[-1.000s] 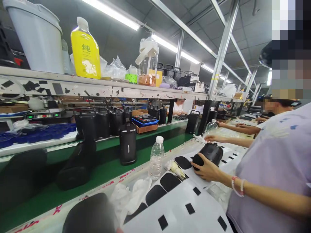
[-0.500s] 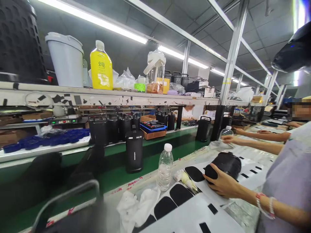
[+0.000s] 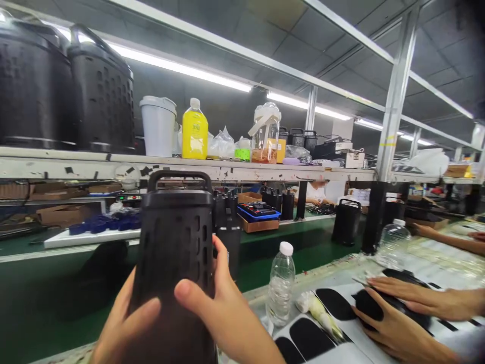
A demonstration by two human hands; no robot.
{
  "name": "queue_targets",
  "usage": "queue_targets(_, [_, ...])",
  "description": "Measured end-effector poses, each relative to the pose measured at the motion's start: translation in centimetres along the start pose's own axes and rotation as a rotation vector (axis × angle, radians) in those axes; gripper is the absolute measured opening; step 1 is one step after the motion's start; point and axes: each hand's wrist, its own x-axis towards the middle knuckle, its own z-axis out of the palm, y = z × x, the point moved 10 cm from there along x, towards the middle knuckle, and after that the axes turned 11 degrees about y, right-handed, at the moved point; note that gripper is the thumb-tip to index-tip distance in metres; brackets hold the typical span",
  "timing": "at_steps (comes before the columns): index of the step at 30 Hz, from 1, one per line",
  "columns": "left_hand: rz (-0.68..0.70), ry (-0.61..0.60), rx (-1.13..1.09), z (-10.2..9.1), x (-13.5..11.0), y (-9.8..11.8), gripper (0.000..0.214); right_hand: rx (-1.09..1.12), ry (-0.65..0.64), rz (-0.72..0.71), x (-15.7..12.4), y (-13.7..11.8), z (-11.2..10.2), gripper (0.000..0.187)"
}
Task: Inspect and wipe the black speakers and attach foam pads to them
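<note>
A black casing with a carry handle [image 3: 174, 242] and rows of slots stands upright before me, held between both hands. My left hand [image 3: 127, 323] is closed against its left side, the thumb lying over the front. On the other side, my right hand [image 3: 231, 308] grips it, with the thumb across the front and fingers behind the right edge. The casing's bottom runs out of the frame. Just to the right of my right hand stands a clear plastic bottle [image 3: 281, 288] with a white cap.
A co-worker's hands [image 3: 401, 318] press on a dark piece at the right of the bench. Black oval sheets [image 3: 310, 336] lie nearby. Similar casings [image 3: 102, 86] stand on the shelf above. A green conveyor belt [image 3: 299, 247] runs behind, with a blue tray [image 3: 259, 212] in a carton.
The casing, blurred at lower left before, is now upright in the middle with both my hands on it. My view has turned left. The co-worker's second hand has joined the first on the dark piece.
</note>
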Motion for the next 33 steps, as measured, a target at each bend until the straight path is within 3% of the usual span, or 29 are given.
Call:
queue_targets(2, [-0.028,-0.006,-0.026,0.0,1.6,0.0,0.118,0.014,0.028,0.013,1.3,0.9,0.4,0.106])
queue_targets(6, [-0.2,-0.039,-0.108,0.1,2.6,-2.1,0.123,-0.121,0.081,0.076,3.1,4.9,-1.6,0.107])
queue_targets(11, [-0.373,0.019,-0.134,0.0,1.9,-4.4,0.102,-0.227,0.038,0.136,3.8,7.7,-1.4,0.113])
queue_targets(17, [-0.34,0.051,-0.159,-0.4,2.1,-4.5,0.1,-0.238,0.019,0.14,4.1,7.6,-1.5,0.105])
queue_targets(22, [-0.444,0.0,-0.161,-0.3,1.7,-5.2,0.092,-0.235,0.042,0.113,4.5,7.9,-2.0,0.085])
queue_targets(33, [-0.374,-0.085,-0.115,0.6,2.2,-5.1,0.086,-0.208,0.03,0.106,5.1,7.7,-1.9,0.089])
